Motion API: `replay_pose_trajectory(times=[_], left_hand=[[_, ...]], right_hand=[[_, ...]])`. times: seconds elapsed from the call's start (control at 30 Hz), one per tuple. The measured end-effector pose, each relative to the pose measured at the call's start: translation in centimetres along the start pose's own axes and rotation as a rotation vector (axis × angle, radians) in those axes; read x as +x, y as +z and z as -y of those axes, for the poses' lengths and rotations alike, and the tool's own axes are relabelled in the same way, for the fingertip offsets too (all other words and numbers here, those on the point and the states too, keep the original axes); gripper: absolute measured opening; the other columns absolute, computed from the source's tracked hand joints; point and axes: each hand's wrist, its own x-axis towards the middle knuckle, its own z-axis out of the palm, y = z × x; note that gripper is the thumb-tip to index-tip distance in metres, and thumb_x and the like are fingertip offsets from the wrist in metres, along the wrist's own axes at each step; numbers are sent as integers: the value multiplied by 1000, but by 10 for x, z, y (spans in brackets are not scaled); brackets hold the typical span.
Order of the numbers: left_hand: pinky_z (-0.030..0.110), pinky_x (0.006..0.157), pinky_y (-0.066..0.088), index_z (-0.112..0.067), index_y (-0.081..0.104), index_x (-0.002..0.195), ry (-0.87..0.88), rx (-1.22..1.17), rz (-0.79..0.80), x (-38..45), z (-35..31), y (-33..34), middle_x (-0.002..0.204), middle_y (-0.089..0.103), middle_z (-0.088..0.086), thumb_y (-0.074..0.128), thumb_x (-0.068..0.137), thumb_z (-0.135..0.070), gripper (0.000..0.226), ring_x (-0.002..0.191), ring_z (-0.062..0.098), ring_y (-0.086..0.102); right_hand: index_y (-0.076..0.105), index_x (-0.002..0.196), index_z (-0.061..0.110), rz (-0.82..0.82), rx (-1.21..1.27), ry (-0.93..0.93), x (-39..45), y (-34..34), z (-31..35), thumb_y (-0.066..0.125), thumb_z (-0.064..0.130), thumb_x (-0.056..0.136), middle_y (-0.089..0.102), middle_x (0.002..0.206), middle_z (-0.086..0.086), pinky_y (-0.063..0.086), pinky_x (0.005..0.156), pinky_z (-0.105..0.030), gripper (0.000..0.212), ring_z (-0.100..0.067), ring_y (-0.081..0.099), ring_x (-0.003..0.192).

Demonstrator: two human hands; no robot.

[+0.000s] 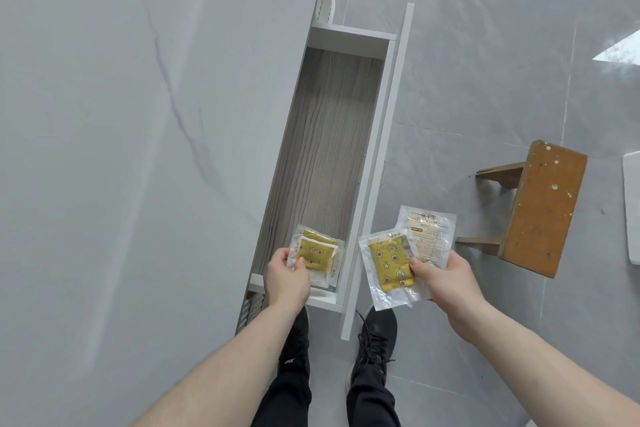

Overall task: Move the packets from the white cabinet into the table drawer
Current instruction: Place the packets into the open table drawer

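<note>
Clear plastic packets with yellow patterned pouches [313, 255] lying at near end of open white table drawer with grey woodgrain bottom [329, 149], stacked, at least two. Left hand [285, 279] reaching into drawer, fingers [278, 258] curled closed on near-left edge of top packet, thumb on top. Right hand [446, 282] held right of drawer over floor, fingers pinched shut on two more packets: clear packet with yellow star-print pouch [389, 269] in front, clear packet with printed label side up [427, 236] behind, fanned apart. Rest of drawer bare to far end. Grey marble-look tabletop [121, 149] left of drawer. Paint-spattered brown wooden stool [542, 208] on glossy grey tiled floor [485, 80], right, apart from hand. Black shoes [375, 333] below drawer front.
</note>
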Motion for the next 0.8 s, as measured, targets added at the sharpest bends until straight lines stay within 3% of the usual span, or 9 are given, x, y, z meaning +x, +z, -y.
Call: replay_pose_trajectory(times=[0.07, 0.2, 0.3, 0.4, 0.47, 0.57, 0.63, 0.7, 0.8], left_hand=[[30, 75, 46, -20, 61, 105, -47, 68, 41, 6, 2, 5, 102, 70, 0, 61, 99, -15, 8, 87, 16, 63], [36, 92, 48, -19, 55, 136, 0, 346, 163, 14, 4, 8, 128, 66, 3, 57, 101, -26, 36, 117, 26, 61], [39, 96, 50, -18, 58, 134, -10, 438, 194, 9, -4, 2, 124, 67, 6, 49, 101, -36, 38, 115, 29, 61], [40, 98, 51, -20, 58, 135, 56, 480, 231, -11, -14, -23, 122, 67, 6, 43, 100, -33, 40, 113, 29, 61], [37, 98, 51, -27, 59, 135, 258, 431, 249, -30, -22, -50, 125, 69, -2, 45, 101, -26, 37, 117, 22, 62], [30, 88, 54, -30, 67, 114, 826, 352, 139, -49, -33, -107, 116, 67, -19, 55, 93, -13, 30, 107, 6, 62], [28, 99, 48, -25, 66, 118, 1046, 387, 37, -39, -30, -140, 126, 62, -14, 62, 86, -9, 35, 116, 10, 58], [35, 116, 35, -24, 56, 139, 988, 510, -5, -16, -22, -163, 151, 46, -5, 67, 87, -19, 53, 138, 20, 44], [47, 128, 12, -35, 15, 162, 773, 762, 61, 20, -10, -180, 172, 0, -2, 57, 94, -51, 82, 158, 26, 1]], right_hand=[[67, 122, 23, -2, -2, -11, 0, 1, 2, 70, 14, 97, 78, 112, 3, 56, 99, -54, 26, -24, 75, 102], [68, 116, 26, 15, -29, -35, -2, 5, 5, 70, 13, 97, 78, 110, 5, 55, 100, -51, 23, -22, 74, 104], [69, 111, 30, 19, -93, -79, -10, 13, 13, 71, 12, 96, 77, 109, 10, 57, 89, -37, 23, -15, 73, 103], [68, 118, 28, 33, -187, -144, -20, 24, 28, 71, 12, 96, 76, 108, 13, 52, 78, -24, 28, -8, 71, 101], [68, 120, 26, 52, -241, -176, -24, 34, 42, 72, 12, 95, 76, 108, 13, 52, 75, -21, 30, -6, 71, 98], [68, 116, 29, 74, -361, -227, -23, 58, 66, 74, 14, 92, 75, 104, 14, 53, 72, -20, 29, -4, 71, 94], [69, 113, 29, 58, -502, -269, -16, 78, 78, 77, 18, 88, 75, 103, 11, 57, 78, -27, 28, -10, 71, 94], [69, 109, 26, 53, -649, -287, -8, 99, 85, 79, 26, 85, 74, 101, 6, 61, 80, -35, 26, -17, 71, 93], [69, 100, 21, 94, -809, -278, 3, 132, 84, 72, 20, 86, 70, 90, 1, 63, 72, -39, 15, -23, 69, 87]])
